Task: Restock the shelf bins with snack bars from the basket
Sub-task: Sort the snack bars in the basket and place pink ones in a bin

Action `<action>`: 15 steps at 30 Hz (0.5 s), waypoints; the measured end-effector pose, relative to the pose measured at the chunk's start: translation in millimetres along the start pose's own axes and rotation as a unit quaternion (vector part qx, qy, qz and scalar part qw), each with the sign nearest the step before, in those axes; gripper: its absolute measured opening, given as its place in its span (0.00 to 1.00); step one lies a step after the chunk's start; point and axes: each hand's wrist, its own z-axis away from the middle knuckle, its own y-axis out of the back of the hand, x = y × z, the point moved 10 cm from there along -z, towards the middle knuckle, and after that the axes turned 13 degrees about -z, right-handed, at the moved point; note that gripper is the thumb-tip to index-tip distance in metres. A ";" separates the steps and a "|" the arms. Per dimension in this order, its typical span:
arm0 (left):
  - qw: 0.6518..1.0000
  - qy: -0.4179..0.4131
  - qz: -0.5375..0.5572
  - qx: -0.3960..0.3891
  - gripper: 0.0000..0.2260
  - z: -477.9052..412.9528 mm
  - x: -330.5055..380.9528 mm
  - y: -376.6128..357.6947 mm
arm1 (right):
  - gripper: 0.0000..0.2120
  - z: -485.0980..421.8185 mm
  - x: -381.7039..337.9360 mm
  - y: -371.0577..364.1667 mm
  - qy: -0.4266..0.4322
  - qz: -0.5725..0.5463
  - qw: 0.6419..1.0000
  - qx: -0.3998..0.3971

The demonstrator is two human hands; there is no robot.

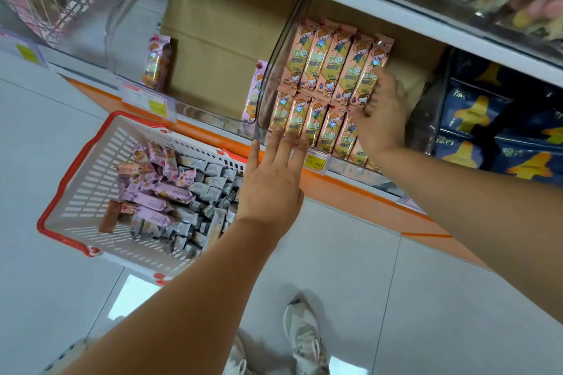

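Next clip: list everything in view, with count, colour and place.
white slotted plastic basket with red rim: one, on the floor, left
purple-wrapped snack bars: several, in the basket; a few in the left clear bin
grey-wrapped small packs: many, in the basket
peach-wrapped snack bars: at least ten, two rows, middle clear plastic shelf bin
dark blue snack bags: several, far right
yellow price tag: one, shelf edge
grey shoes: two, floor
left hand: flat, fingertips touching the front row
right hand: gripping the back row's rightmost bar
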 end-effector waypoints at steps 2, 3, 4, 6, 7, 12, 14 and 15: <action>1.000 -0.003 0.007 0.002 0.34 -0.4 0.8 -0.3 | 0.31 5.7 -5.2 4.4 0.009 0.022 1.000 0.002; 1.000 -0.006 0.013 0.006 0.35 0.2 0.8 -0.3 | 0.30 9.7 -11.8 8.5 0.020 0.029 0.999 0.016; 1.000 -0.008 0.023 0.015 0.35 2.1 -0.3 0.0 | 0.29 14.9 -21.8 11.6 0.035 0.021 0.999 0.033; 0.998 -0.001 0.043 0.050 0.35 11.4 -7.7 2.9 | 0.25 28.6 -49.5 8.9 0.086 -0.017 0.995 0.048; 0.997 0.011 0.054 0.063 0.35 18.7 -15.0 2.6 | 0.24 37.0 -64.4 1.4 0.115 -0.040 0.992 0.038; 0.988 0.120 0.078 0.057 0.30 66.3 -73.4 -43.9 | 0.18 95.5 -128.2 -67.4 0.217 -0.137 0.962 -0.095; 0.983 0.165 0.080 -0.013 0.27 88.0 -99.1 -74.7 | 0.17 123.1 -131.7 -106.7 0.223 -0.149 0.947 -0.177; 0.978 0.186 0.082 -0.052 0.26 99.8 -111.0 -90.8 | 0.16 136.1 -128.0 -127.1 0.215 -0.150 0.940 -0.219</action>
